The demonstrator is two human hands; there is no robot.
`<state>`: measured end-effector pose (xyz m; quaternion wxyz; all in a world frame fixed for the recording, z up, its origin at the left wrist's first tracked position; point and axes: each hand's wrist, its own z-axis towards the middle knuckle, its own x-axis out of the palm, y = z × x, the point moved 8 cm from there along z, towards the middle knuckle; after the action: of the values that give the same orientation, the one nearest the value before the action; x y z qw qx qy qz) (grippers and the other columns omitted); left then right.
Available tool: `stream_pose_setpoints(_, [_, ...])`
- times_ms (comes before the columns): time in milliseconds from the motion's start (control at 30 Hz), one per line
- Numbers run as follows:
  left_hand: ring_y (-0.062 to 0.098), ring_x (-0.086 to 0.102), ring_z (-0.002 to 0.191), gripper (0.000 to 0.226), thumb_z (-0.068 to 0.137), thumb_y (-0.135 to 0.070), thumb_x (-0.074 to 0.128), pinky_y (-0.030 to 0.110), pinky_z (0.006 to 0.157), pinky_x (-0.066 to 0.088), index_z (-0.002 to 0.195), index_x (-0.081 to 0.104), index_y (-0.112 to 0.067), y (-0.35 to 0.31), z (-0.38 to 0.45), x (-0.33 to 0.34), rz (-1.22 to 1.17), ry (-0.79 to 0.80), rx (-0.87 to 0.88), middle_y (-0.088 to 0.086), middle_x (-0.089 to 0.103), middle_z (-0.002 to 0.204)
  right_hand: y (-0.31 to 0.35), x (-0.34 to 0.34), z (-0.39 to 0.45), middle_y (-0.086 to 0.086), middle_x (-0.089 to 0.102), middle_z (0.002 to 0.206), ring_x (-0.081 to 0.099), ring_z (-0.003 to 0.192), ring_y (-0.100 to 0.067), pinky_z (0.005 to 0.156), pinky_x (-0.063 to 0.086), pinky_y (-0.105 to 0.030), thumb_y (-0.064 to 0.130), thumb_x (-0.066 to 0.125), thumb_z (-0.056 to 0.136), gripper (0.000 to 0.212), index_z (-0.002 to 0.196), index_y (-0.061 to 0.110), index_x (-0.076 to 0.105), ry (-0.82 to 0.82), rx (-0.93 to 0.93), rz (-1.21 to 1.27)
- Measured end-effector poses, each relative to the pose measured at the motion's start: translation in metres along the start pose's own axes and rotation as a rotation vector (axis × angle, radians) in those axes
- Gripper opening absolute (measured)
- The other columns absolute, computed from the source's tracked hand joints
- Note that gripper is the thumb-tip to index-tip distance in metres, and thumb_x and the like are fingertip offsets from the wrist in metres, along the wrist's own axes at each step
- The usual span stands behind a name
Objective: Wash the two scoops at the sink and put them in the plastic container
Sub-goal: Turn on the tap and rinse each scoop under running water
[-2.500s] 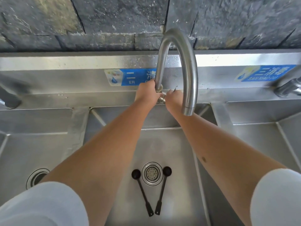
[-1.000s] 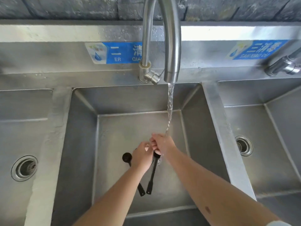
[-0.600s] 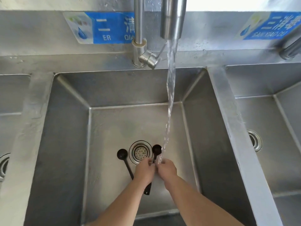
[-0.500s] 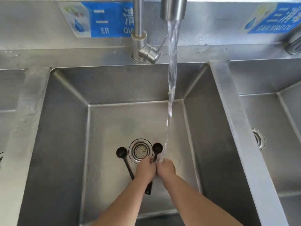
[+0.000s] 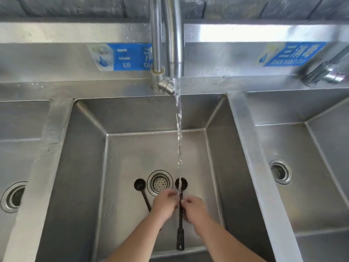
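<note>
Black plastic marks both long-handled scoops lying in the middle steel basin (image 5: 81, 167), and the round perforated drain strainer (image 5: 159, 183) serves as landmark. Just right of the strainer, the right-hand scoop (image 5: 180, 237) is pinched at mid-handle between the left hand (image 5: 164, 203) and the right hand (image 5: 194, 208), both closed lightly on it, its bowl pointing away beneath the falling water stream (image 5: 178, 140). For a good rinse, the bowl should probably be lifted into the stream and turned while rubbed. Left of the strainer, the second scoop (image 5: 140, 184) lies untouched, its handle partly hidden by the left forearm. Beyond the strainer stands the curved steel faucet (image 5: 172, 40), with blue labels (image 5: 130, 57) on the backsplash. No plastic container is seen. Splashing from the hard stream is a likely nuisance.
</note>
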<state>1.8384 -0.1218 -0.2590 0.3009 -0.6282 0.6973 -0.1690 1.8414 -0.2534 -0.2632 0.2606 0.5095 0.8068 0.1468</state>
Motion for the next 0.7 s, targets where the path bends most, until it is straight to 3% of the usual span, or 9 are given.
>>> stream_pose_setpoints(67, [0.021, 0.065, 0.077, 0.020, 0.083, -0.018, 0.051, 0.036, 0.071, 0.050, 0.092, 0.064, -0.029, -0.022, -0.013, -0.006, -0.099, -0.023, 0.000, 0.003, 0.071, 0.086, 0.008, -0.007, -0.023, -0.004, 0.058, 0.060, 0.052, 0.056, -0.018, 0.054, 0.043, -0.029, 0.012, 0.053, 0.094, 0.029, 0.070, 0.015, 0.068, 0.020, 0.035, 0.029])
stream_pose_setpoints(133, [0.023, 0.067, 0.087, 0.019, 0.087, -0.015, 0.054, 0.039, 0.080, 0.052, 0.094, 0.065, -0.029, -0.045, -0.024, -0.005, -0.195, 0.002, 0.031, 0.006, 0.072, 0.095, 0.018, -0.012, -0.043, 0.002, 0.057, 0.054, 0.050, 0.046, -0.011, 0.043, 0.041, -0.021, 0.012, 0.053, 0.095, 0.027, 0.076, 0.015, 0.072, 0.050, 0.048, 0.051])
stream_pose_setpoints(200, [0.027, 0.066, 0.091, 0.021, 0.089, -0.007, 0.053, 0.044, 0.087, 0.051, 0.092, 0.066, -0.024, -0.059, -0.033, -0.003, -0.241, 0.026, 0.044, 0.011, 0.071, 0.098, 0.030, -0.015, -0.063, 0.002, 0.057, 0.052, 0.052, 0.044, -0.011, 0.041, 0.043, -0.020, 0.009, 0.051, 0.096, 0.026, 0.083, 0.012, 0.073, 0.076, 0.059, 0.113])
stream_pose_setpoints(233, [0.028, 0.066, 0.087, 0.023, 0.089, -0.002, 0.052, 0.044, 0.084, 0.052, 0.093, 0.065, -0.021, -0.064, -0.037, -0.003, -0.247, 0.023, 0.049, 0.013, 0.069, 0.095, 0.036, -0.017, -0.072, 0.000, 0.058, 0.054, 0.055, 0.047, -0.014, 0.042, 0.045, -0.021, 0.007, 0.049, 0.097, 0.026, 0.086, 0.011, 0.072, 0.092, 0.064, 0.151])
stream_pose_setpoints(367, [0.021, 0.063, 0.052, 0.021, 0.087, 0.009, 0.053, 0.026, 0.049, 0.049, 0.081, 0.062, -0.008, -0.075, -0.054, -0.010, -0.338, -0.009, 0.019, 0.015, 0.063, 0.068, 0.054, -0.022, -0.098, -0.008, 0.055, 0.061, 0.055, 0.048, -0.019, 0.044, 0.048, -0.025, 0.010, 0.048, 0.098, 0.020, 0.092, 0.007, 0.067, 0.111, 0.082, 0.267])
stream_pose_setpoints(567, [0.021, 0.063, 0.047, 0.018, 0.089, 0.002, 0.053, 0.034, 0.053, 0.051, 0.077, 0.064, -0.006, -0.096, -0.067, -0.030, -0.388, -0.119, 0.009, 0.013, 0.066, 0.063, 0.063, -0.014, -0.128, -0.003, 0.056, 0.056, 0.044, 0.041, -0.013, 0.039, 0.033, -0.021, 0.002, 0.041, 0.094, 0.026, 0.107, 0.009, 0.062, 0.244, 0.046, 0.386])
stream_pose_setpoints(633, [0.020, 0.061, 0.046, 0.016, 0.094, -0.003, 0.050, 0.030, 0.047, 0.048, 0.086, 0.064, -0.005, -0.104, -0.070, -0.029, -0.465, -0.090, 0.036, 0.013, 0.065, 0.069, 0.068, -0.016, -0.133, -0.004, 0.055, 0.055, 0.042, 0.041, -0.014, 0.040, 0.032, -0.021, 0.000, 0.040, 0.095, 0.027, 0.107, 0.007, 0.063, 0.243, 0.013, 0.401])
stream_pose_setpoints(700, [0.022, 0.061, 0.053, 0.024, 0.093, 0.005, 0.046, 0.029, 0.048, 0.044, 0.102, 0.064, -0.007, -0.110, -0.076, -0.027, -0.576, -0.069, 0.070, 0.013, 0.062, 0.076, 0.072, -0.018, -0.137, -0.005, 0.055, 0.057, 0.041, 0.042, -0.014, 0.040, 0.031, -0.022, -0.001, 0.040, 0.096, 0.024, 0.105, 0.004, 0.063, 0.253, -0.003, 0.431])
